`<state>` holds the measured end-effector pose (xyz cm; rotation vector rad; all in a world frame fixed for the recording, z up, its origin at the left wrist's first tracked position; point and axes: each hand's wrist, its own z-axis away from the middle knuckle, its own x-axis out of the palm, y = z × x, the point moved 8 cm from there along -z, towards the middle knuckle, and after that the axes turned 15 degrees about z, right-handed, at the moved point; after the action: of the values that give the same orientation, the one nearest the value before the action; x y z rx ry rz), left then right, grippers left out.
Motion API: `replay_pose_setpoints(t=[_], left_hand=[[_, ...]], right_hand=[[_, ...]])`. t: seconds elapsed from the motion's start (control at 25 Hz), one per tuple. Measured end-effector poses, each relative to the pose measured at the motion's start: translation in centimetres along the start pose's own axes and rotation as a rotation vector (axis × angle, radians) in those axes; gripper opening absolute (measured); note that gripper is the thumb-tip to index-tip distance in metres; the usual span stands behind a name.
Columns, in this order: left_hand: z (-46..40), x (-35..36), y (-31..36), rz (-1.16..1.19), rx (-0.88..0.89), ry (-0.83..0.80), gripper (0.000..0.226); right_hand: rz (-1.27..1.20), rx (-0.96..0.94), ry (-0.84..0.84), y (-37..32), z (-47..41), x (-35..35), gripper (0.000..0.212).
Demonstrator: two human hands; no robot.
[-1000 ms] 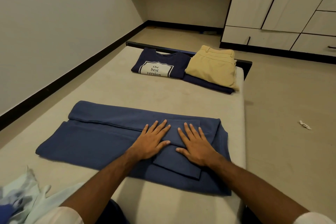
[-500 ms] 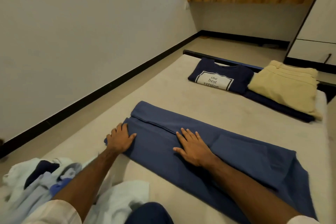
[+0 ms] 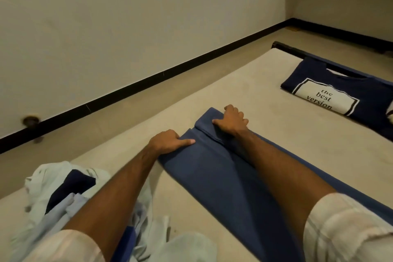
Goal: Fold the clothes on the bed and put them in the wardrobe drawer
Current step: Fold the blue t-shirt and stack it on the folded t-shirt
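A blue garment (image 3: 214,176) lies folded lengthwise in a long strip across the beige mattress (image 3: 244,83). My left hand (image 3: 168,141) grips its near left corner, thumb on top of the cloth and fingers curled under the edge. My right hand (image 3: 232,122) grips the far left corner, where the folded flap ends, with fingers curled over the cloth. A navy T-shirt (image 3: 338,93) with a white "the best version" print lies folded at the far end of the bed.
A heap of unfolded pale and dark clothes (image 3: 63,195) lies at the bed's near left, under my left arm. A strip of floor and a white wall with black skirting (image 3: 148,78) run along the bed's left side. The wardrobe is out of view.
My view swung left. Both hands slid from lying flat on the garment to its left end and now curl round its two corners.
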<state>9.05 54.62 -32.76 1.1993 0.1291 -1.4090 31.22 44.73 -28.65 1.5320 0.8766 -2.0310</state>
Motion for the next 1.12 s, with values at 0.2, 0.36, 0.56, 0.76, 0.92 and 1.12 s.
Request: replay_pose_setpoints(t=[0.2, 0.36, 0.56, 0.76, 0.92, 1.12], left_hand=[[0.9, -0.7, 0.9, -0.006, 0.054, 0.118, 0.074], [4.0, -1.4, 4.1, -0.027, 0.165, 0.254, 0.047], [10.5, -3.1, 12.5, -0.163, 0.323, 0.337, 0.035], [18.8, 0.2, 20.9, -0.279, 0.467, 0.285, 0.039], [22.9, 6.4, 25.0, -0.331, 0.575, 0.217, 0.042], [24.8, 17.7, 26.6, -0.455, 0.702, 0.144, 0.03]], right_hand=[[-0.142, -0.001, -0.142, -1.9, -2.5, 0.1, 0.02], [-0.277, -0.118, -0.048, -1.7, -0.3, -4.6, 0.016], [-0.341, -0.261, -0.08, 0.8, 4.7, -11.9, 0.02], [-0.373, -0.223, -0.096, 8.5, 10.2, -16.8, 0.022], [-0.493, -0.124, -0.106, 15.5, 14.1, -16.5, 0.022], [-0.63, 0.065, -0.026, 23.7, 17.7, -11.7, 0.019]])
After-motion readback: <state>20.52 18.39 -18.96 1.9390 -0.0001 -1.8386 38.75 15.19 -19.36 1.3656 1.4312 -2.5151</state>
